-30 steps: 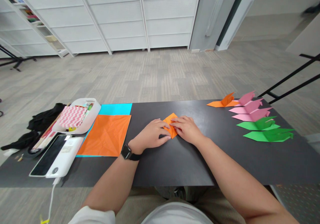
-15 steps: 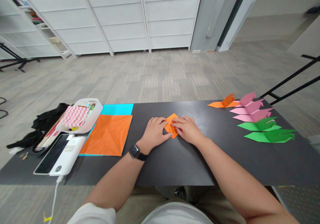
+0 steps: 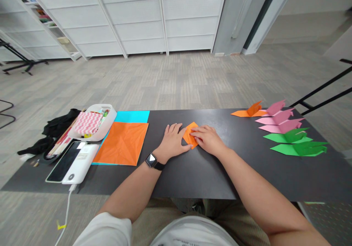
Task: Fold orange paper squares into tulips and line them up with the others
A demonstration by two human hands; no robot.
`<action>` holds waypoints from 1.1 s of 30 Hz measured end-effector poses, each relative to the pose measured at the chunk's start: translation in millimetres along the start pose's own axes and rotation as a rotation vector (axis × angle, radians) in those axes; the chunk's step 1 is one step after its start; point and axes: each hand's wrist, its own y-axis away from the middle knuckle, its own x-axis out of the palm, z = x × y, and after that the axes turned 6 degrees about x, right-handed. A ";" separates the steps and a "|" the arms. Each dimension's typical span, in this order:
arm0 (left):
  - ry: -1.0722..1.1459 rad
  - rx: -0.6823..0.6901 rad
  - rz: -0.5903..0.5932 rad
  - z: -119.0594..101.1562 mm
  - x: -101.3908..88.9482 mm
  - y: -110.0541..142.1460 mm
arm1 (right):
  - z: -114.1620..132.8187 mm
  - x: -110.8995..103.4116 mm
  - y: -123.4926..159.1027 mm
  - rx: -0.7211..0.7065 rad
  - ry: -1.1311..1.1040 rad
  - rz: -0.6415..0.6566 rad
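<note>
A small folded orange paper (image 3: 190,133) lies on the black table (image 3: 192,172), between both hands. My left hand (image 3: 172,141) lies flat beside it with fingers stretched out, thumb against the paper's lower left edge. A watch sits on that wrist. My right hand (image 3: 208,139) covers the paper's right side, fingers pressing down on it.
Orange sheet (image 3: 121,143) on a cyan sheet (image 3: 132,116) lies at left, with a white tray (image 3: 93,123), a phone on a white device (image 3: 73,161) and black cloth (image 3: 56,123). Folded orange (image 3: 250,110), pink (image 3: 277,117) and green (image 3: 295,143) paper figures line the right.
My left hand's fingers have spread flat and slid to the left of the paper. The view has shifted slightly, so everything sits a bit to the right.
</note>
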 end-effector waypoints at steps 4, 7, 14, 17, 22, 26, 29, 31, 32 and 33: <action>-0.007 -0.002 0.016 0.2 -0.6 0.6 | 0.4 -0.8 0.5 0.002 0.002 0.001; -0.001 -0.024 -0.020 3.1 0.9 -3.1 | 1.2 -1.3 0.5 0.002 0.003 0.003; -0.012 -0.074 -0.132 11.7 10.0 -20.3 | 2.2 -1.2 -0.9 0.012 0.008 0.013; -0.021 -0.073 -0.116 11.2 8.5 -20.6 | 2.0 -1.5 -1.0 0.012 0.010 0.018; -0.024 -0.072 -0.026 8.5 0.9 -11.8 | 1.9 -2.7 -0.5 0.007 0.011 0.024; -0.031 -0.064 0.052 6.4 -1.3 -6.3 | 1.8 -3.3 -0.1 0.004 0.008 0.021; -0.035 -0.051 0.074 4.8 -0.7 -4.6 | 1.3 -3.6 -0.1 0.000 0.005 0.025; -0.034 -0.042 0.081 4.1 -0.7 -3.6 | 1.1 -3.7 0.1 -0.003 0.006 0.023; -0.032 -0.037 0.087 3.9 -1.0 -3.1 | 1.0 -3.7 0.2 -0.003 0.008 0.021; -0.029 -0.032 0.096 3.8 -1.3 -2.4 | 1.1 -3.6 0.4 -0.004 0.010 0.019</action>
